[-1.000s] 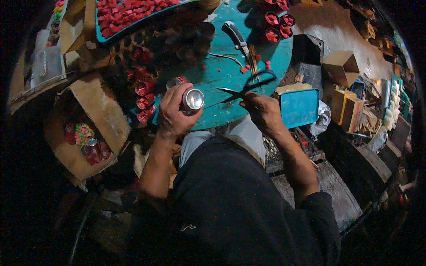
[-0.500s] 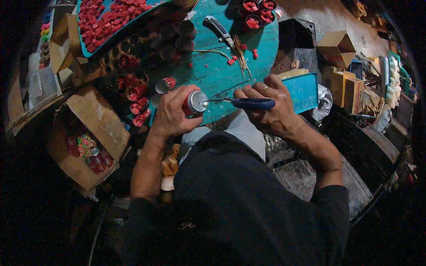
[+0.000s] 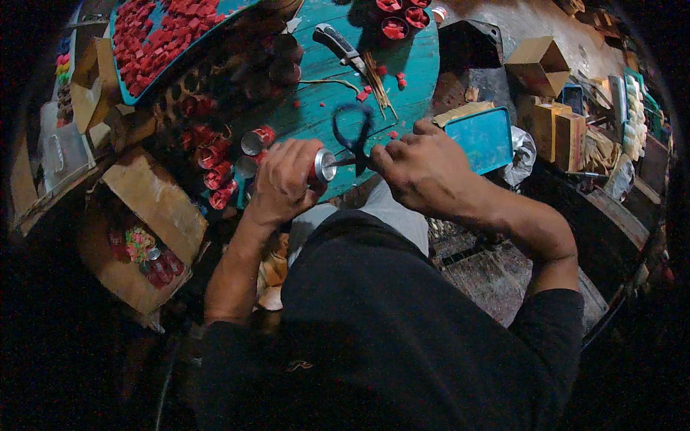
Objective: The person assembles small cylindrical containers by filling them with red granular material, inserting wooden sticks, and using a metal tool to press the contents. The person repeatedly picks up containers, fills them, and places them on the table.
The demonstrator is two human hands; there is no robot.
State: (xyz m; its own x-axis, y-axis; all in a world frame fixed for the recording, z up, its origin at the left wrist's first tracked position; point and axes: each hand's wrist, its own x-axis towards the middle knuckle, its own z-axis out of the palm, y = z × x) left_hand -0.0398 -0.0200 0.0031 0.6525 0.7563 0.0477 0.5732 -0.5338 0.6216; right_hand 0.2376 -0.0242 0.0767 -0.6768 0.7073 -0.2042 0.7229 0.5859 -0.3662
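A small metal can [image 3: 323,165] sits clamped in my left hand [image 3: 284,183] at the near edge of the teal table [image 3: 410,65], its silver end facing right. My right hand [image 3: 424,169] grips black scissors [image 3: 356,136], tips at the can. Red cups [image 3: 215,165] crowd the table's left; a knife [image 3: 338,43] lies beyond

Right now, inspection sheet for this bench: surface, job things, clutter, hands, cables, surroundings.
Surface: round teal wooden table, paint worn, red scraps on it.
Job's things: small metal can; dark-handled scissors, blades at the can's rim.
Clutter: knife; thin sticks; red-filled cups; teal tray of red pieces.
Hands: left hand grips the can; right hand holds the scissors.
Cables: nothing seen.
Surroundings: cardboard boxes; teal box; dark floor.
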